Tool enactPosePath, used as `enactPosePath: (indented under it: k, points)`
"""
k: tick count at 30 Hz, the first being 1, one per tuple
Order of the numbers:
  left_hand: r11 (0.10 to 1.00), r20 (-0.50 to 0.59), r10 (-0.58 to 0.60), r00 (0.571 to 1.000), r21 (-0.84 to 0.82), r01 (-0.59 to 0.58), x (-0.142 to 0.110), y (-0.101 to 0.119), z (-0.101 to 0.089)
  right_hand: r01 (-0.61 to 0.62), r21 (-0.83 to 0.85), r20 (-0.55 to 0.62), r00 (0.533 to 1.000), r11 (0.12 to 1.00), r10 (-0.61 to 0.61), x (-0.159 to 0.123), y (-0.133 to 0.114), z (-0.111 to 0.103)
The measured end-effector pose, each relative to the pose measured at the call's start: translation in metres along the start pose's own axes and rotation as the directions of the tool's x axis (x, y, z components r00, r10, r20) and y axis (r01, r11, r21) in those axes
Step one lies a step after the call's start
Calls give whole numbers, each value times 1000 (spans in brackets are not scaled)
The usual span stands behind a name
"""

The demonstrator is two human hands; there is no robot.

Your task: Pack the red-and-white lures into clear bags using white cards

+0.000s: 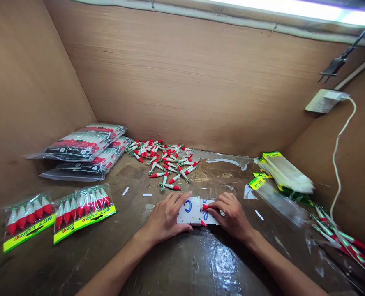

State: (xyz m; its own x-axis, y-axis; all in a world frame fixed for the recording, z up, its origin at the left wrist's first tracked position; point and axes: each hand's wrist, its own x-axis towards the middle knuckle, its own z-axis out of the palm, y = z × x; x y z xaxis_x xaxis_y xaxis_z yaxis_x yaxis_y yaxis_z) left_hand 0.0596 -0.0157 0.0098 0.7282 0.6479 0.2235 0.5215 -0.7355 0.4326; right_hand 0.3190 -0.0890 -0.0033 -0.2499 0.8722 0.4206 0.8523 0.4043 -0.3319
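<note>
My left hand (pixel 168 211) grips the left part of a white folded card (pixel 192 205) with blue lettering, thumb at its lower edge and fingers at its upper edge. My right hand (pixel 232 213) pinches the red end of a fishing lure (pixel 205 207) at the card's right part. The rest of that lure is covered by the card. A second red tip (pixel 203 223) shows at the card's lower edge. Beyond both hands lies a loose pile of red and white lures (pixel 170 158) with green hooked ends.
Filled lure packets (pixel 93 216) lie at the left, before stacked bags of lures (pixel 80 142). At the right are clear empty pouches (pixel 278 199), a pouch stack (pixel 289 172) and larger lures (pixel 339 234). A white cable (pixel 336 152) hangs from the outlet (pixel 321 102).
</note>
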Motion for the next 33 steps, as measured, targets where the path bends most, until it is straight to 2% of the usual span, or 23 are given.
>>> enactPosePath:
  k: [7,13,16,18,20,22,24,26,30,33]
  points:
    - [999,8,33,999,2,-33,1,-2,2,134,40,53,989,990,-136,-1,-7,14]
    - [996,76,76,994,32,-79,-1,-4,5,154,97,159,973,983,-169,-2,-1,12]
    - [998,81,50,995,43,-54,-2,-6,7,56,214,156,984,975,-90,-1,7,8]
    - [998,85,45,995,36,-48,-4,-7,9,-74,284,88,995,956,51,7,16,6]
    - [998,81,52,995,27,-54,-6,-8,10,-180,300,31,983,937,179,27,21,5]
    - [998,68,61,996,20,-63,-6,-8,10,-212,238,25,977,948,212,58,21,6]
    - [998,54,66,996,14,-67,-7,-8,10,-193,93,69,980,977,187,98,13,9]
    - [998,47,68,997,9,-68,-7,-8,9,-226,-119,144,960,967,242,139,1,15]
    - [997,58,72,996,4,-73,-7,-7,7,-272,-211,198,929,939,313,205,-20,36]
    - [997,62,75,995,4,-75,-8,-6,6,-295,-233,243,905,927,349,228,-27,49]
